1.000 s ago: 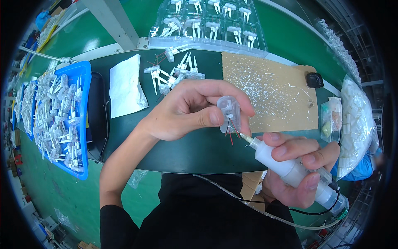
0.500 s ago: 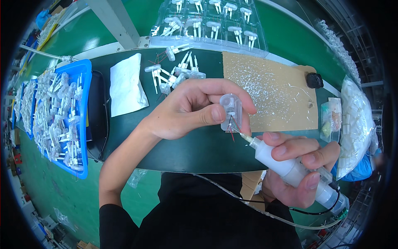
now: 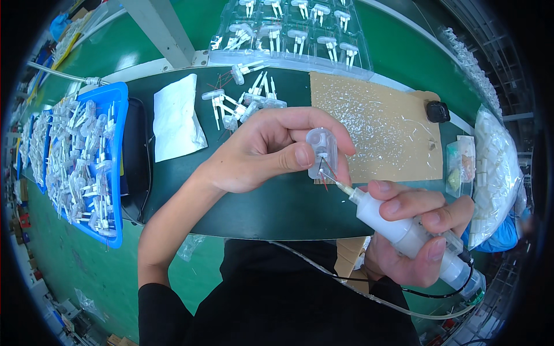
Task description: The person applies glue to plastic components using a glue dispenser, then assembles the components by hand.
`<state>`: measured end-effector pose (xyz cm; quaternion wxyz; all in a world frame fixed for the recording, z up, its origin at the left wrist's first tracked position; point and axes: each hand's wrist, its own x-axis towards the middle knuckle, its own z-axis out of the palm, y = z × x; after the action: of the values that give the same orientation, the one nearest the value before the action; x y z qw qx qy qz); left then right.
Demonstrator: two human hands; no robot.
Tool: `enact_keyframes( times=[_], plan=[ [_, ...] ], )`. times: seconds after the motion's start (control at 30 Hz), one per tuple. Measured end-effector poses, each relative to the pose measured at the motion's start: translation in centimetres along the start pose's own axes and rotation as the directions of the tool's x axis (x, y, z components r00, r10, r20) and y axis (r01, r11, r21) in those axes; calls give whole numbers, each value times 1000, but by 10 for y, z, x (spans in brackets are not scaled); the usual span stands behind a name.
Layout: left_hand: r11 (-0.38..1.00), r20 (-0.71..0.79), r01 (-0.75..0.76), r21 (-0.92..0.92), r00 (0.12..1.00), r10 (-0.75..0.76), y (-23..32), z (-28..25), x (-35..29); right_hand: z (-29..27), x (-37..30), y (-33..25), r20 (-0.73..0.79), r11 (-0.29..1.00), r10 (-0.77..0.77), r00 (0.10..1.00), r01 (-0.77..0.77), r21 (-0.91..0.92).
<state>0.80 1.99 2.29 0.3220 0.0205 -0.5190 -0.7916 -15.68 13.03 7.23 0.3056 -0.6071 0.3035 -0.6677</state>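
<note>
Between the thumb and fingers of my left hand (image 3: 265, 147) is a small clear plastic housing (image 3: 323, 141), rounded at its top, with thin red and dark wires hanging from its lower part. My right hand (image 3: 418, 230) is wrapped round a white dispensing syringe (image 3: 386, 220), tilted so its needle points up and left. The needle tip meets the wires at the housing's lower end; whether it touches the plastic, I cannot tell. A hose runs from the syringe's back end. Beyond my left hand, several similar clear parts with white prongs (image 3: 265, 101) lie loose on the dark green mat (image 3: 259, 213).
Left stands a blue bin (image 3: 122, 173) full of such parts, beside a black case (image 3: 135, 155) and white paper (image 3: 176, 121). A clear tray (image 3: 288, 63) holds more at the back. Cardboard (image 3: 398, 167) with white scraps lies right, near a stuffed bag (image 3: 493, 173).
The syringe has shifted very slightly to the right, and the housing a touch upward. Both hands keep their grip.
</note>
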Motion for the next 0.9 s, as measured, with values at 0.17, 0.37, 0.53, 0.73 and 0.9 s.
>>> enact_keyframes(
  times=[0.17,0.37,0.53,0.73,0.9],
  plan=[
    [1000,-11,7,-3,1000,-7,-1,0,0,2,0,-1,-14,1000,-6,1000,6,-7],
    [1000,1,16,1,1000,-16,3,2,1,-1,-1,0,25,1000,-13,1000,12,19],
    [1000,10,7,0,1000,-7,-1,1,0,-1,-2,-1,28,1000,-8,1000,7,25],
    [1000,2,11,-20,1000,-11,-2,1,-1,-2,-4,-1,8,1000,5,1000,-5,18],
    [999,-2,24,-34,1000,-24,-1,2,-1,0,-5,0,-1,999,-14,1000,14,35]
  ],
)
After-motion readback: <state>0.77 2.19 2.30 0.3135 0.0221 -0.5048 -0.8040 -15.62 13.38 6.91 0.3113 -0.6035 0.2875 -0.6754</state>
